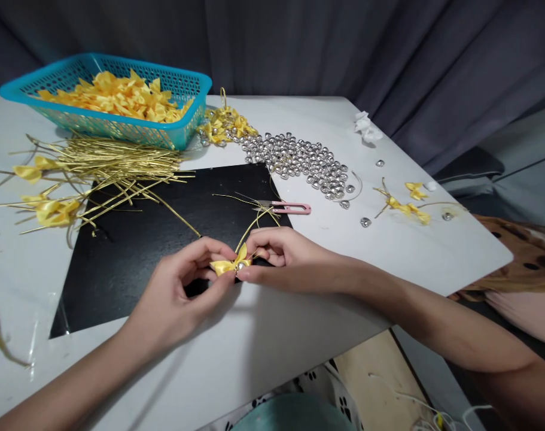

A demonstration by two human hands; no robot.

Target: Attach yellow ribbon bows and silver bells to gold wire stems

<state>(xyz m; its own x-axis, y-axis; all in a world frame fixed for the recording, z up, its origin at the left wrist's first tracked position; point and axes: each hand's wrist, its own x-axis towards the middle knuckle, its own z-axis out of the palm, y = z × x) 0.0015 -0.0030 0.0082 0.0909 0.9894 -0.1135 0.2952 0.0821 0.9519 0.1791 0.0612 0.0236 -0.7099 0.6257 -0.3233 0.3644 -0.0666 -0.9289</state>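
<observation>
Between my two hands, over the front edge of a black mat (pixel 133 251), is a yellow ribbon bow (pixel 224 266) with a silver bead at its middle. My left hand (pixel 182 275) pinches the bow from the left, thumb below and fingers behind. From the right, my right hand (pixel 285 254) has its thumb against the silver bead (pixel 241 266) and its other fingers curled. A gold cord (pixel 249 230) rises from behind the bow. Just beyond my right hand lie pink-handled thread snips (pixel 294 208), partly among thin gold strands.
At the back left stands a blue basket (pixel 195 96) of yellow bows. Gold cords (pixel 119 158) lie in front of it. Silver beads (pixel 299 158) are piled at the back middle. Loose yellow bows (pixel 407 208) lie right, near the table's edge; crumpled white tissue (pixel 367 127) lies behind.
</observation>
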